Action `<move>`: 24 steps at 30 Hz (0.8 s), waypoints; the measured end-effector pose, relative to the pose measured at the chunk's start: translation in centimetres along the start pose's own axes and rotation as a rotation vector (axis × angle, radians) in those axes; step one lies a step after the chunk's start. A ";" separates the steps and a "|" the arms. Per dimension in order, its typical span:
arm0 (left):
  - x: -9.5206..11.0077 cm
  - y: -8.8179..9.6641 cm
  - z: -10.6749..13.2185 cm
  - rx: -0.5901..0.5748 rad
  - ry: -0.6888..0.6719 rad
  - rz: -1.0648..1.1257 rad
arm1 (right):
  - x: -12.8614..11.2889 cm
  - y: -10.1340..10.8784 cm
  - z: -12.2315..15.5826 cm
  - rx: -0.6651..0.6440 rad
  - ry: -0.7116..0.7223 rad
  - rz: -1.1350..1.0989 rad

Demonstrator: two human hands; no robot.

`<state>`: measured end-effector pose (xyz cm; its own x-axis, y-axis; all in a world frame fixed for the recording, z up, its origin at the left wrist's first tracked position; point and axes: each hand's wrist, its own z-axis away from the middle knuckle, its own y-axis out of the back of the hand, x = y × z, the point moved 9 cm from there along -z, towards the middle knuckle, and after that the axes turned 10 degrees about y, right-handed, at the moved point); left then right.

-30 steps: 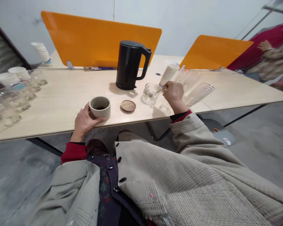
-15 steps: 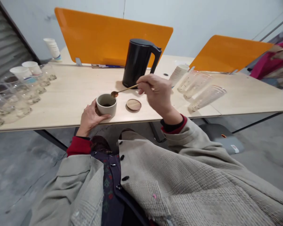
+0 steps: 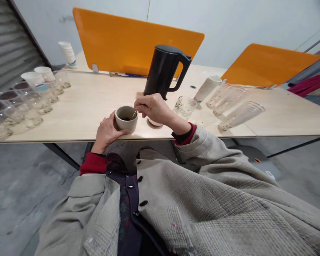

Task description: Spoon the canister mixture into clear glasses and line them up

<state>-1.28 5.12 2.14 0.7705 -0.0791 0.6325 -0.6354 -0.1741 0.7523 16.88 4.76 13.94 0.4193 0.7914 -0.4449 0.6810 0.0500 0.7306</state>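
Tabletop: pale wooden tabletop [image 3: 90, 94], two orange divider panels [image 3: 134, 41] behind, black electric kettle [image 3: 162, 71] near centre.
Left hand: your left hand [image 3: 106, 132] curls around the grey stoneware cup [image 3: 126, 119], gripping it steady.
Right hand: your right hand [image 3: 155, 109] pinches a slim brass spoon [image 3: 134, 113], tip inside the cup; keep it low, moving gently.
Counts: one cup, one spoon, one kettle, one ribbed glass mug [image 3: 186, 106], three tall clear tumblers [image 3: 241, 115], four white paper cups [image 3: 207, 89].

Cup [image 3: 126, 125]: matt ceramic;
Spoon [image 3: 134, 113]: shiny gold-coloured metal;
Kettle [image 3: 160, 71]: matt black plastic;
Partition [image 3: 136, 39]: glossy orange plastic;
Tabletop [image 3: 90, 103]: smooth pale wood;
Jacket [image 3: 229, 202]: rough woven cloth
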 end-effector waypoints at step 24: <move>0.0 -0.1 -0.2 -0.001 -0.034 0.020 | 3.5 2.1 0.5 0.414 -0.026 0.153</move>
<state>-1.22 5.30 2.14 0.7588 -0.1154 0.6410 -0.6509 -0.1710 0.7397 20.09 7.36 13.67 0.5453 0.7550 -0.3642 0.7908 -0.3191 0.5223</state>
